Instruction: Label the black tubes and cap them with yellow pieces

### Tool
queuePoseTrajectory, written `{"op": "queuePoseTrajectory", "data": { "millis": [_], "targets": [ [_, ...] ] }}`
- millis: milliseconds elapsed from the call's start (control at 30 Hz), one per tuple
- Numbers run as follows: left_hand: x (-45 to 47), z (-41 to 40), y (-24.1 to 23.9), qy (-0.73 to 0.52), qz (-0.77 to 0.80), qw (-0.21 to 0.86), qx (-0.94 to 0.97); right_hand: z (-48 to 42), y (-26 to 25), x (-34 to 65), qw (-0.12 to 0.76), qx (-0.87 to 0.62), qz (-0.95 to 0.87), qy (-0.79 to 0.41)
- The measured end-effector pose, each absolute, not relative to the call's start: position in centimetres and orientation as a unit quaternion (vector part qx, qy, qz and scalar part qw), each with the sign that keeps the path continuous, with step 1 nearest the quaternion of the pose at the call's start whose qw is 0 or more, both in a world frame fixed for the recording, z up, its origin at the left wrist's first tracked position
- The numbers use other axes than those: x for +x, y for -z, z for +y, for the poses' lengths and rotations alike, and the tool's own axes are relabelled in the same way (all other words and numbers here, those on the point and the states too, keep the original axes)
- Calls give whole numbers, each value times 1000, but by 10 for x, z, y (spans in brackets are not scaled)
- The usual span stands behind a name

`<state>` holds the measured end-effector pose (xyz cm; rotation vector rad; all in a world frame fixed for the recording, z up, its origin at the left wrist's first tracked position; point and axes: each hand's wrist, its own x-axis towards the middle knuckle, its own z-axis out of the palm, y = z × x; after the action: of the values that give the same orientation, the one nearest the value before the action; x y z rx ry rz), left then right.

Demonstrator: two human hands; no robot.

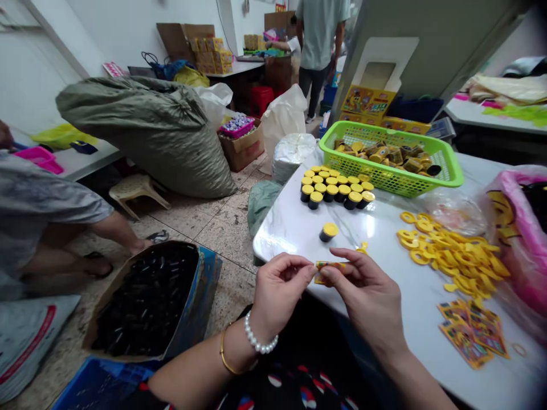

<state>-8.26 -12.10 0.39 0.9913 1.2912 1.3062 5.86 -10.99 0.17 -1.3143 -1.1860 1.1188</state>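
My left hand (280, 287) and my right hand (367, 290) meet at the near edge of a white table (384, 273). Together they pinch a small orange printed sticker (325, 267) between thumbs and forefingers. Just beyond it stands a single black pot with a yellow lid (329, 231). Farther back is a tight cluster of several such pots (335, 188). A heap of yellow plastic rings (453, 253) lies to the right. A small stack of printed stickers (472, 333) sits near my right forearm.
A green basket (444, 171) of wrapped pots stands at the table's far side. A pink bag (519, 228) is at the right edge. On the floor to the left sit a cardboard box of black pots (147, 302), a seated person (47, 222), a large grey sack (149, 128). Another person (320, 40) stands at the back.
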Motion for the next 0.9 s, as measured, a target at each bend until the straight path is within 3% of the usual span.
{"op": "queuePoseTrajectory", "data": {
  "millis": [267, 433, 533, 700, 900],
  "targets": [
    [-87, -117, 5, -511, 520, 587, 353, -113, 8, 60, 462, -549, -537, -443],
    [-93, -111, 1, -521, 566, 431, 471, -110, 9, 69, 397, -535, -577, -472],
    [-95, -109, 3, -537, 569, 340, 522, -107, 19, 67, 404, -553, -596, -419],
    [-95, -103, 18, -582, 539, 290, 535, -94, 40, 53, 510, -570, -570, -302],
    [-95, -110, 12, -569, 553, 292, 533, -107, 24, 49, 482, -561, -595, -314]
  ]
}}
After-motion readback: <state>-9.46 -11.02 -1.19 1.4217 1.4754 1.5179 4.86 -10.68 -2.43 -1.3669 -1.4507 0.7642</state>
